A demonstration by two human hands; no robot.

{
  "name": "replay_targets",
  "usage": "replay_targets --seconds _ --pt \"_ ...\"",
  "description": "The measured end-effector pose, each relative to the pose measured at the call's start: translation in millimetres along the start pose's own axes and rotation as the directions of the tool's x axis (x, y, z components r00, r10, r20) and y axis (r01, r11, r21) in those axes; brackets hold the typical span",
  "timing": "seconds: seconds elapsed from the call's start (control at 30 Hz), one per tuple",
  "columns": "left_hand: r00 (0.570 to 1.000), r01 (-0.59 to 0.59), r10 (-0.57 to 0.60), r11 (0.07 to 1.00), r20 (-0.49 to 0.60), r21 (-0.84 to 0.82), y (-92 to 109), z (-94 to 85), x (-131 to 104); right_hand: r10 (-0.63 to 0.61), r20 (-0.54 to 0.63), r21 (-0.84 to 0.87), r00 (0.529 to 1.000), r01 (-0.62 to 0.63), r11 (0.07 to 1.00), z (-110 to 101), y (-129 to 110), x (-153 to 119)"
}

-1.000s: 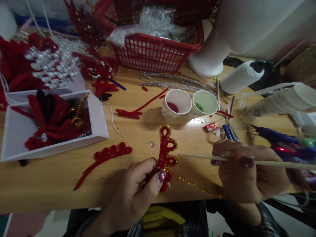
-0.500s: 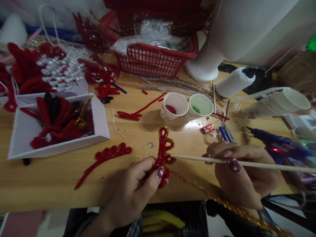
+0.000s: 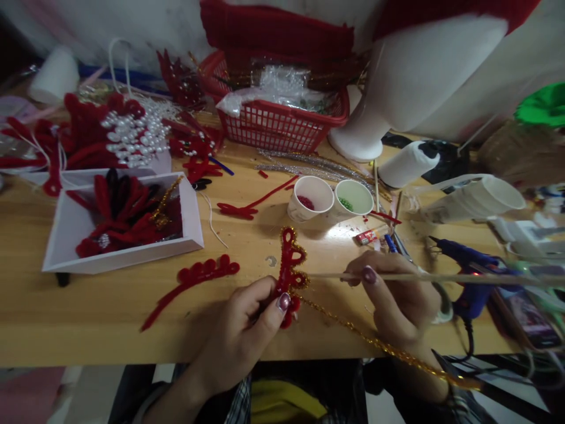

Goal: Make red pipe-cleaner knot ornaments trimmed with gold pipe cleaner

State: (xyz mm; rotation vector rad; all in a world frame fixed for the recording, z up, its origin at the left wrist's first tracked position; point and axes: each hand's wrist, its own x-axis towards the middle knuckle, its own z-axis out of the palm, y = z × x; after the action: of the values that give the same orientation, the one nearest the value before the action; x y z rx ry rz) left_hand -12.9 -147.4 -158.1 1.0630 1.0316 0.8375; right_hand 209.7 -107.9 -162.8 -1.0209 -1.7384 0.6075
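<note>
Between the thumb and fingers of my left hand (image 3: pixel 253 321) is a red chenille ornament (image 3: pixel 286 265) with gold tinsel edging its loops. A gold tinsel cord (image 3: pixel 348 325) trails from it down to the right, passing below my right hand. My right hand (image 3: pixel 397 294) pinches a thin wooden stick (image 3: pixel 326 275), held almost level, its tip close to the ornament's looped edge; whether it touches I cannot tell. A second red chenille piece (image 3: pixel 194 282) with curled scallops lies on the table, left of my left hand.
Paper cups hold red beads (image 3: pixel 305 202) and green beads (image 3: pixel 345 204). A white box (image 3: pixel 128 259) of red pieces stands left, a red basket (image 3: pixel 278 126) behind. At right lie a blue glue gun (image 3: pixel 468 265), a phone (image 3: pixel 527 315) and a white bottle (image 3: pixel 408 165).
My right hand has shifted left relative to the table, and more of the stick lies behind it. The view has swung somewhat. My left hand keeps its hold on the ornament.
</note>
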Motion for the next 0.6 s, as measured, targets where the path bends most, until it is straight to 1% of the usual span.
replay_targets --seconds 0.07,0.17,0.27,0.37,0.43,0.5,0.6 --pt "1.000 -0.016 0.016 1.000 0.006 0.022 -0.7 -0.3 -0.1 -0.042 0.000 -0.122 0.999 0.042 0.992 0.7 5.3 1.4" --pt "0.999 -0.032 0.032 0.999 -0.006 0.018 -3.3 -0.2 -0.1 -0.095 -0.076 -0.203 0.993 0.078 0.976 0.7 8.2 5.0" --pt "0.999 -0.047 0.047 0.999 -0.024 0.013 -8.7 0.6 -0.4 -0.088 -0.116 -0.174 0.989 0.067 0.983 -1.4 5.3 7.5" --pt "0.993 -0.094 0.099 0.993 -0.070 0.067 -15.2 1.8 -1.2 -0.079 -0.074 -0.105 0.994 0.071 0.992 -5.2 3.0 8.5" --pt "0.985 -0.127 0.136 0.988 -0.102 0.088 -17.7 2.7 -1.4 -0.006 -0.039 -0.010 0.999 0.006 1.000 -7.4 3.8 8.8" --pt "0.981 -0.154 0.160 0.986 -0.108 0.056 -17.9 3.2 -1.7 0.097 -0.026 0.110 0.995 -0.093 0.990 -7.9 5.9 8.9" --pt "0.977 -0.194 0.191 0.981 -0.091 -0.022 -16.9 3.5 -3.2 0.214 -0.054 0.236 0.975 -0.196 0.952 -4.5 8.3 7.4"
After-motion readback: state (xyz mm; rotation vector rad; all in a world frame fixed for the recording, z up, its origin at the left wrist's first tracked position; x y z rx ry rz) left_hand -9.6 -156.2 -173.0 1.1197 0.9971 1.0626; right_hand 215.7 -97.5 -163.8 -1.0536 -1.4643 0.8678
